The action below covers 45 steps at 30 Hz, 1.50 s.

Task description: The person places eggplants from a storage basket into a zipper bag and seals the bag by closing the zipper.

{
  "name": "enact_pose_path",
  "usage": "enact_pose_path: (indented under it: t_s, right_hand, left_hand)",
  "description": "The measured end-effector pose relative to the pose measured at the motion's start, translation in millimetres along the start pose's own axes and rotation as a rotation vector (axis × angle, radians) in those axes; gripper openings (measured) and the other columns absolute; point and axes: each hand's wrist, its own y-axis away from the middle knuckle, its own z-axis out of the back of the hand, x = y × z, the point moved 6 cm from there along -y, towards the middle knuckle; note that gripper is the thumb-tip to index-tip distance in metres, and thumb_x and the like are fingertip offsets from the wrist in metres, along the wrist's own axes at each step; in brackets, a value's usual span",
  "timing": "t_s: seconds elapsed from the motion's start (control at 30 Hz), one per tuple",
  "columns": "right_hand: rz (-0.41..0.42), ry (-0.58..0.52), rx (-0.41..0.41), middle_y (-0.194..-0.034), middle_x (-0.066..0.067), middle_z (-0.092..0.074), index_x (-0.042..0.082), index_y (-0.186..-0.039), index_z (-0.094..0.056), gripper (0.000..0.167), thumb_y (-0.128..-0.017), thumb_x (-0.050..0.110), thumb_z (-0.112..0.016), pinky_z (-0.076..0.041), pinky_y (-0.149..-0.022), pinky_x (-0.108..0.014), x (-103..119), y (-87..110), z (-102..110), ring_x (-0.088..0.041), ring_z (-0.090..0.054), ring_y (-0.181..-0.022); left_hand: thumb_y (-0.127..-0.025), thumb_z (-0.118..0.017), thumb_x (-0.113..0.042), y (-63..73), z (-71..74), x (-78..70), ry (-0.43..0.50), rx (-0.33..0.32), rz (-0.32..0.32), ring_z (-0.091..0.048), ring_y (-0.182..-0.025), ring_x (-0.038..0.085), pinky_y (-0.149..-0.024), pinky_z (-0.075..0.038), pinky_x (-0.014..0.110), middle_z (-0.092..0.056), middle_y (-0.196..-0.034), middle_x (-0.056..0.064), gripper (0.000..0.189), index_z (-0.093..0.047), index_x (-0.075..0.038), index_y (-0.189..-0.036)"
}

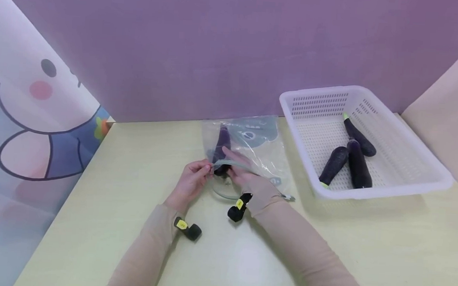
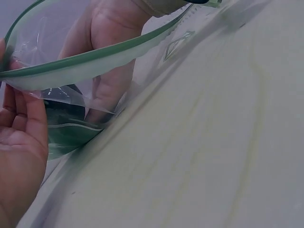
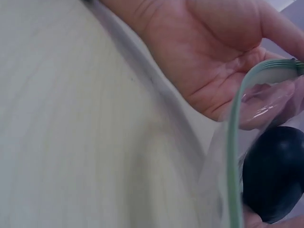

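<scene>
A clear zip-top bag (image 1: 265, 158) with a green zip strip (image 2: 109, 53) lies at the back of the table, its mouth spread toward me. Inside is a dark purple eggplant (image 1: 223, 143), its rounded end (image 3: 273, 173) near the opening. My left hand (image 1: 193, 179) pinches the left edge of the bag's mouth between thumb and fingers. My right hand (image 1: 244, 174) reaches in through the mouth, along the eggplant's right side, with fingers extended. Clear plastic partly covers those fingers in the right wrist view.
A white plastic basket (image 1: 309, 178) stands on the table to the right of the bag. Several dark eggplants (image 1: 356, 164) lie in it. A purple backdrop (image 1: 203, 54) rises behind the table (image 1: 134, 154), and a printed cartoon curtain (image 1: 17, 200) hangs at left.
</scene>
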Motion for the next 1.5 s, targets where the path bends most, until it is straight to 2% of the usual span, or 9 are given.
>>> enact_pose_path:
  t_s: [0.17, 0.23, 0.33, 0.53, 0.77, 1.07, 1.2, 1.33, 1.5]
  right_hand:
    - [-0.048, 0.15, 0.017, -0.108, -0.01, -0.066, -0.002, -0.116, -0.059, 0.035, -0.094, 0.024, -0.059, -0.05, -0.085, -0.023, 6, 3.5, -7, -0.016, -0.063, -0.096]
    - [-0.069, 0.234, 0.032, -0.127, -0.014, -0.058, -0.003, -0.127, -0.053, 0.047, -0.093, 0.028, -0.06, -0.046, -0.099, -0.03, 8, 3.3, -8, -0.023, -0.057, -0.114]
    - [-0.082, 0.349, 0.031, -0.136, -0.016, -0.052, -0.002, -0.131, -0.051, 0.055, -0.09, 0.032, -0.063, -0.042, -0.104, -0.037, 10, 3.7, -9, -0.028, -0.052, -0.123]
    - [-0.048, 0.49, -0.003, -0.125, -0.013, -0.06, 0.0, -0.124, -0.057, 0.054, -0.087, 0.038, -0.066, -0.051, -0.09, -0.034, 12, 3.2, -10, -0.024, -0.06, -0.108]
    - [-0.016, 0.747, -0.081, -0.072, -0.003, -0.055, 0.0, -0.106, -0.066, 0.056, -0.084, 0.052, -0.064, -0.041, -0.05, -0.021, 15, 1.5, -7, -0.012, -0.047, -0.053]
    - [-0.032, 0.694, -0.031, -0.114, -0.019, -0.064, -0.004, -0.117, -0.059, 0.059, -0.086, 0.045, -0.065, -0.057, -0.062, -0.029, 16, 2.4, -8, -0.025, -0.064, -0.08]
    - [-0.04, 0.662, -0.025, -0.119, -0.021, -0.06, -0.006, -0.121, -0.055, 0.06, -0.086, 0.043, -0.065, -0.058, -0.063, -0.032, 15, -0.2, -6, -0.029, -0.065, -0.084]
    - [-0.005, 0.685, -0.042, -0.113, -0.022, -0.062, -0.009, -0.116, -0.057, 0.06, -0.086, 0.043, -0.066, -0.058, -0.061, -0.031, 17, -1.8, -6, -0.027, -0.067, -0.075]
    - [0.004, 0.684, -0.049, -0.079, -0.011, -0.065, -0.006, -0.102, -0.064, 0.054, -0.087, 0.046, -0.063, -0.054, -0.055, -0.026, 16, -0.8, -4, -0.017, -0.06, -0.058]
  left_hand:
    - [-0.082, -0.069, -0.015, 0.7, 3.7, -0.8, -0.039, -0.062, -0.003, -0.057, -0.072, 0.004, -0.067, -0.047, 0.015, -0.065, -0.079, -0.008, 0.007, -0.075, -0.019, -0.083]
    - [-0.082, -0.07, -0.016, 0.7, 4.1, -1.1, -0.044, -0.076, -0.001, -0.057, -0.072, 0.004, -0.067, -0.047, 0.015, -0.064, -0.079, -0.008, 0.006, -0.075, -0.019, -0.082]
    - [-0.082, -0.07, -0.016, 0.6, 3.9, -1.3, -0.039, -0.083, -0.001, -0.056, -0.072, 0.005, -0.067, -0.047, 0.015, -0.064, -0.079, -0.008, 0.005, -0.075, -0.018, -0.082]
    - [-0.082, -0.071, -0.017, 0.1, 5.4, -0.6, -0.04, -0.101, 0.007, -0.056, -0.07, 0.005, -0.067, -0.047, 0.015, -0.064, -0.079, -0.008, 0.004, -0.074, -0.018, -0.081]
    - [-0.084, -0.068, -0.016, -0.4, 6.1, 0.6, -0.07, -0.117, 0.021, -0.054, -0.071, 0.005, -0.068, -0.045, 0.016, -0.063, -0.077, -0.009, 0.009, -0.074, -0.02, -0.079]
    - [-0.085, -0.067, -0.012, 0.8, 5.6, -0.7, -0.078, -0.124, 0.012, -0.053, -0.071, 0.005, -0.066, -0.045, 0.015, -0.063, -0.076, -0.009, 0.013, -0.074, -0.021, -0.079]
    - [-0.085, -0.067, -0.011, 0.9, 4.3, -1.3, -0.077, -0.119, 0.019, -0.053, -0.07, 0.005, -0.065, -0.045, 0.015, -0.062, -0.076, -0.008, 0.013, -0.074, -0.021, -0.079]
    - [-0.085, -0.066, -0.011, 0.9, 4.4, -1.1, -0.079, -0.113, 0.021, -0.053, -0.07, 0.005, -0.065, -0.044, 0.015, -0.062, -0.076, -0.008, 0.014, -0.074, -0.021, -0.08]
    - [-0.084, -0.067, -0.012, 1.0, 5.4, -0.5, -0.082, -0.117, 0.015, -0.053, -0.07, 0.004, -0.064, -0.045, 0.014, -0.062, -0.076, -0.008, 0.012, -0.074, -0.021, -0.08]
